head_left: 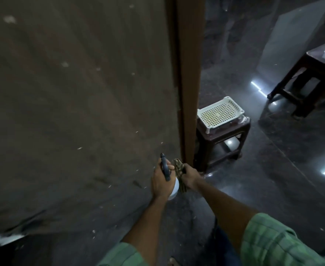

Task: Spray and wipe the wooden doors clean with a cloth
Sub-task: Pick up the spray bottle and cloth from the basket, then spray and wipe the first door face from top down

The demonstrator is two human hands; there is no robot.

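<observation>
The wooden door fills the left, its face dull and flecked with pale specks, so most wiping seems left to do. Low by its edge, the left hand grips the spray bottle, nozzle up; the right hand clutches the cloth, just beside it.

Gleaming with streaks of reflected light: dark polished floor. Standing on it just beside the doorway, a dark stool carrying a white perforated tray; sitting farther right, a wooden table.
</observation>
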